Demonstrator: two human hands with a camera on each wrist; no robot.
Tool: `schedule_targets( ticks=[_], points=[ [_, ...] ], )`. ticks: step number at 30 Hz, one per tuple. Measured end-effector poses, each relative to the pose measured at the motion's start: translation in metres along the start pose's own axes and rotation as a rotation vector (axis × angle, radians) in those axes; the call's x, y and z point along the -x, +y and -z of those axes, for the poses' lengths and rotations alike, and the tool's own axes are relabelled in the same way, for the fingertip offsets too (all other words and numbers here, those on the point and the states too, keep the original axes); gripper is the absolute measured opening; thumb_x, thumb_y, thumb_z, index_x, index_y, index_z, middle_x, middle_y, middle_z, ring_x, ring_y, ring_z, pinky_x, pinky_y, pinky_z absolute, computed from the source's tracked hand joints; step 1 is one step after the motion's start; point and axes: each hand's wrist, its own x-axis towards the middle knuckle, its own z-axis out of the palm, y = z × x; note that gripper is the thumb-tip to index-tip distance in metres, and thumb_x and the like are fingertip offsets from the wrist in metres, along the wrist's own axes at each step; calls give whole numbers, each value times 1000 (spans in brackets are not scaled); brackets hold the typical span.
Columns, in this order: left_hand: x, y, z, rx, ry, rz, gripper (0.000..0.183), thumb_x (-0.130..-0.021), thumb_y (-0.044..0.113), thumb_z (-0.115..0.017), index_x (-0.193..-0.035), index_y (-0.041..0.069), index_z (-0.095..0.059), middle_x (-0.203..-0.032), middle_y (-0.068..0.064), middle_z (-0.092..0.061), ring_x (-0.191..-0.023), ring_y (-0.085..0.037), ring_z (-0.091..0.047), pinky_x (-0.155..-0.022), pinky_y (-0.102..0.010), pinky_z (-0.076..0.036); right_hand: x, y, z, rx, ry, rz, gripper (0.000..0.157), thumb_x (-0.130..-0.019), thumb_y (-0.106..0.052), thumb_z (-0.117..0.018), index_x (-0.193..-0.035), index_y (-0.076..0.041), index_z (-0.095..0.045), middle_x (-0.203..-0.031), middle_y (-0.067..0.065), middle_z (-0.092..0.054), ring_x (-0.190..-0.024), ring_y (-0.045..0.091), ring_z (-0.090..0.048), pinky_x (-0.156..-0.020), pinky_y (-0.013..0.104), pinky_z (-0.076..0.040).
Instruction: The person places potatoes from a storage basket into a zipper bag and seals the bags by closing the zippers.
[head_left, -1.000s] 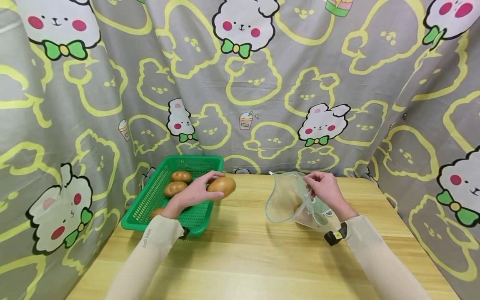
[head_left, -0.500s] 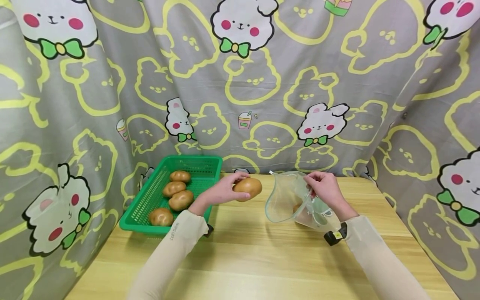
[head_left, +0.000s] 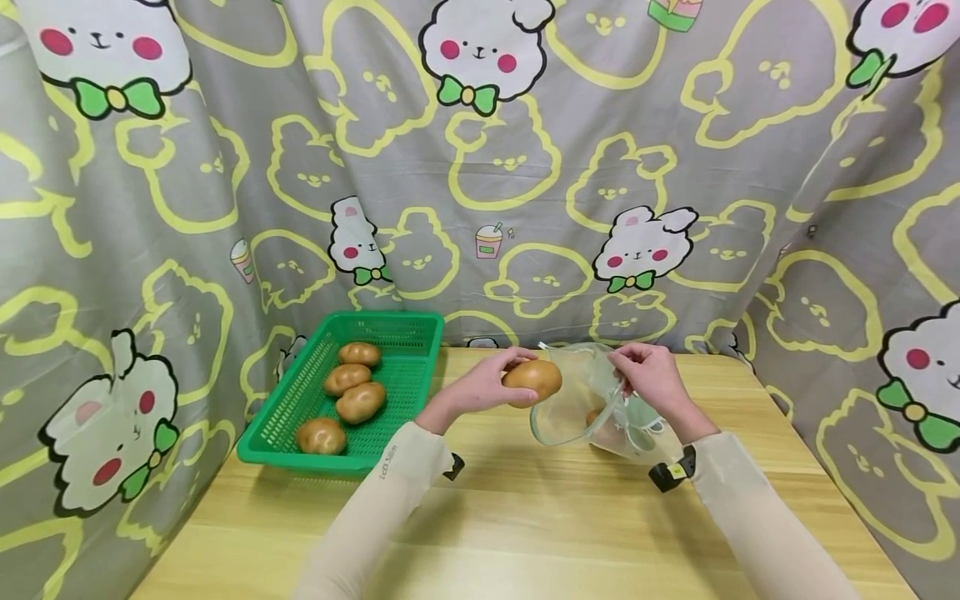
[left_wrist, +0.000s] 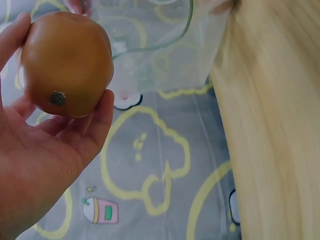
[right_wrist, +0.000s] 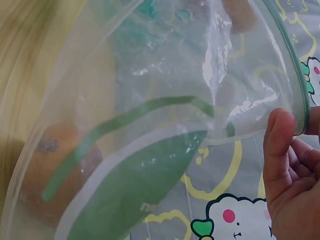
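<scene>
The green perforated plastic basket (head_left: 405, 371) stands at left as before, its smooth brown oval potatoes (head_left: 362, 403) undisturbed. The left hand (head_left: 476, 387), with the glossy tan-brown oval potato (head_left: 534, 383) in its grip, has travelled rightward: one second earlier it was at the basket's right edge; now it is at the mouth of the translucent, green-edged plastic bag (head_left: 561, 408). Potato and bag edge overlap in the head view; whether they touch cannot be told. The bag and the right hand (head_left: 652, 379) keep their places.

The left forearm slants up and rightward, thumb on the potato's near side, fingers curved round its far side. The right forearm slants up and leftward, thumb and fingers pinching the bag's rim and holding it raised.

Counted from left: one basket, four potatoes inside; one potato in the left hand; one bag, with one rounded brown form (right_wrist: 57, 180) visible through its wall.
</scene>
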Motion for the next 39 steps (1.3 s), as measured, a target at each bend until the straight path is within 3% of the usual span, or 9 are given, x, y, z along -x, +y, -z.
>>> schedule_targets(
  ticks=[7,12,20,27,35,39],
  points=[
    [-8,-1,-21,11,22,-3,60,-84,25,-72,-136,10,-46,-124,-5,-54,-108,-16,-51,-84,-27,-46,0,0,1,-8,6,3,26,-93,-24,-61,-88,1,-66,-66,11,-60,-46,19,-56,-45,33,-50],
    [-12,2,-34,10,43,27,61,-83,27,-74,-135,11,-48,-124,-3,-54,-106,-14,-51,-84,-26,-45,0,1,1,-10,9,8,26,-93,-24,-61,-89,1,-66,-67,12,-60,-46,20,-55,-45,33,-50],
    [-16,11,-46,-147,142,2,66,-80,37,-75,-135,8,-51,-127,-4,-56,-99,-12,-57,-81,-25,-46,0,0,0,-6,15,16,26,-93,-23,-61,-89,2,-67,-73,24,-61,-45,19,-56,-45,33,-50],
    [-21,19,-55,-269,197,-36,66,-79,39,-76,-134,10,-53,-125,-4,-58,-103,-15,-56,-81,-26,-46,-1,-1,0,8,20,15,25,-93,-23,-61,-88,1,-67,-66,10,-60,-46,19,-56,-44,33,-50],
    [-26,20,-67,-370,223,-3,67,-76,43,-78,-132,14,-55,-123,-1,-58,-106,-17,-53,-83,-28,-44,-1,-4,1,6,19,21,25,-94,-23,-61,-89,0,-67,-67,11,-61,-46,19,-57,-45,33,-50],
    [-26,21,-70,-418,247,-19,62,-78,38,-77,-131,14,-56,-125,-2,-57,-111,-17,-53,-89,-27,-44,0,-4,2,-2,19,25,26,-94,-24,-60,-89,1,-67,-67,13,-61,-46,19,-57,-45,33,-50]
  ],
)
